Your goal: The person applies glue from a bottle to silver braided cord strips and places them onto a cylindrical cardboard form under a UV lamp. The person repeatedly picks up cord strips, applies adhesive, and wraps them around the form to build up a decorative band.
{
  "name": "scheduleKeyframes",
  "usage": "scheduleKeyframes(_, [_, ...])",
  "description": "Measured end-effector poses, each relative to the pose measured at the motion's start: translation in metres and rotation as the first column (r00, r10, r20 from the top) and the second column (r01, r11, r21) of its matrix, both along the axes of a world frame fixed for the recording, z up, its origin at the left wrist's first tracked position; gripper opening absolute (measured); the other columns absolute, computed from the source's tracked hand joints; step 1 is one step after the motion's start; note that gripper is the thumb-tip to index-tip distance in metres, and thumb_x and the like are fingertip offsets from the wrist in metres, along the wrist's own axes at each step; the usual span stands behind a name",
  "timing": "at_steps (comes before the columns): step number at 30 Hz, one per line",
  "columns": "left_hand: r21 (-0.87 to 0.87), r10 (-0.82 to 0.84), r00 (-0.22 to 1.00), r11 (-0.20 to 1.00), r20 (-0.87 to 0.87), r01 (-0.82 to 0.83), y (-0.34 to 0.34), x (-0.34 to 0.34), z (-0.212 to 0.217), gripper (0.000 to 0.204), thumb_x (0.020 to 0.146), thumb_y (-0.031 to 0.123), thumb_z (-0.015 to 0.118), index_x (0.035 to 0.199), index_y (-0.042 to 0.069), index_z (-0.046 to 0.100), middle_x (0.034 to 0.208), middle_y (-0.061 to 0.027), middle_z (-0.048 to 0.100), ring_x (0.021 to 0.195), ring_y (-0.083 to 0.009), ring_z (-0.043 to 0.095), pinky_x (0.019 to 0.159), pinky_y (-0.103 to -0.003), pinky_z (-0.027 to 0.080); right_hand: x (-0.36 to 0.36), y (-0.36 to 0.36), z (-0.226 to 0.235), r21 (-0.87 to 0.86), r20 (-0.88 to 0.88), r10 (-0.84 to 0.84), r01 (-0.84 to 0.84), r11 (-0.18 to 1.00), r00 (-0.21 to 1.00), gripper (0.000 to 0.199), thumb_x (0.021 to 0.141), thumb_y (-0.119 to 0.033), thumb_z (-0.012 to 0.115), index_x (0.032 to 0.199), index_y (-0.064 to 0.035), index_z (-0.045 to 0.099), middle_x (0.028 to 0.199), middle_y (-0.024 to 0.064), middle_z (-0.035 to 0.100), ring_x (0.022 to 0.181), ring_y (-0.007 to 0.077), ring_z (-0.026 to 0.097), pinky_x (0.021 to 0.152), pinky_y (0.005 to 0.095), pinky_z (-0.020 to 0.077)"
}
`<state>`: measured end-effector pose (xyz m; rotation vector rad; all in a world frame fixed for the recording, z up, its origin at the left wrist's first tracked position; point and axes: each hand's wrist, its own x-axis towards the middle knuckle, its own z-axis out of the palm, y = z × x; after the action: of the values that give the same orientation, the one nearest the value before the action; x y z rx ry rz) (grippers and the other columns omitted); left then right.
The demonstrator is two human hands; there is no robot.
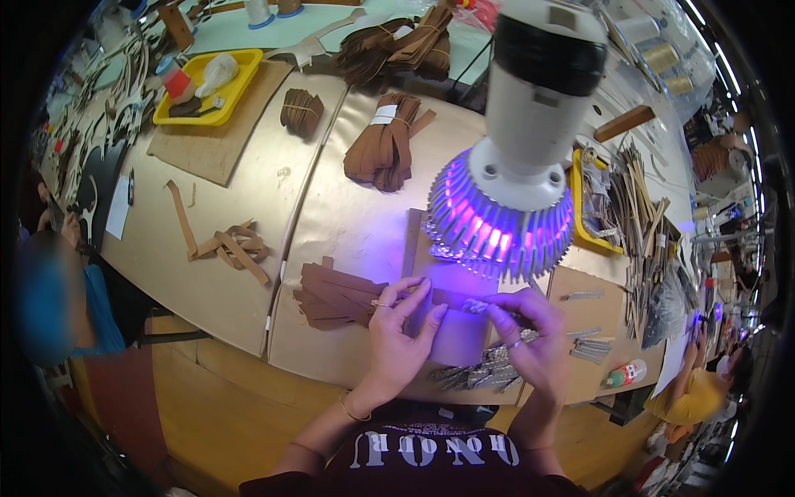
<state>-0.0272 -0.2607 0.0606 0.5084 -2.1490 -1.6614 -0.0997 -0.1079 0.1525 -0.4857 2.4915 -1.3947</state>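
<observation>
Under a lit purple lamp (501, 219), both my hands work close together. My left hand (402, 331) pinches the left end of a short brown strip (450, 298) between thumb and forefinger. At the strip's right end, my right hand (534, 340) grips a small silvery piece (474, 306) with its fingertips; glare blurs its exact shape. A fanned pile of brown strips (331, 294) lies just left of my left hand. Several silvery braided strips (489, 370) are heaped below my right hand, with more silvery strips (590, 346) to its right.
The lamp's white housing (542, 99) hangs over the work. Brown bundles (381, 153) and a yellow tray (246, 79) stand farther back. Tan strips (236, 246) lie at left, a small bottle (627, 374) at right. Other people sit at both sides, one in yellow (704, 389).
</observation>
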Motion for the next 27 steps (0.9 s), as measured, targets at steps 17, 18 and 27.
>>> scheduleKeyframes(17, [0.798, -0.139, 0.986, 0.583, -0.088, 0.153, -0.016, 0.003, -0.003, 0.027, 0.090, 0.001, 0.065, 0.116, -0.004, 0.059, 0.099, -0.0097, 0.070, 0.092, -0.0097, 0.064, 0.083, -0.022, 0.051, 0.006, -0.021, -0.028, 0.014, -0.018, 0.052, -0.052, 0.999, 0.998, 0.025, 0.084, -0.002, 0.071, 0.103, -0.0025, 0.055, 0.082, -0.0001, 0.057, 0.074, 0.0064, 0.053, 0.068, 0.0208, 0.0439])
scheduleKeyframes(18, [0.819, -0.137, 0.986, 0.552, -0.099, 0.159, -0.018, 0.003, -0.003, 0.031, 0.090, 0.000, 0.065, 0.120, -0.004, 0.056, 0.099, -0.0104, 0.070, 0.094, -0.0102, 0.065, 0.084, -0.022, 0.051, 0.006, -0.021, -0.028, 0.021, -0.027, 0.052, -0.051, 0.998, 0.998, 0.026, 0.084, -0.002, 0.071, 0.103, -0.0029, 0.054, 0.082, -0.0004, 0.057, 0.074, 0.0059, 0.052, 0.067, 0.0203, 0.0432])
scheduleKeyframes(27, [0.846, -0.155, 0.977, 0.493, -0.144, 0.203, -0.021, 0.005, -0.004, 0.041, 0.091, -0.002, 0.062, 0.129, -0.002, 0.048, 0.107, -0.0151, 0.069, 0.099, -0.0128, 0.065, 0.089, -0.024, 0.051, 0.004, -0.027, -0.028, -0.017, 0.020, 0.009, -0.009, 1.000, 1.000, 0.030, 0.084, -0.005, 0.072, 0.107, -0.0046, 0.051, 0.082, -0.0010, 0.059, 0.073, 0.0042, 0.053, 0.065, 0.0182, 0.0422])
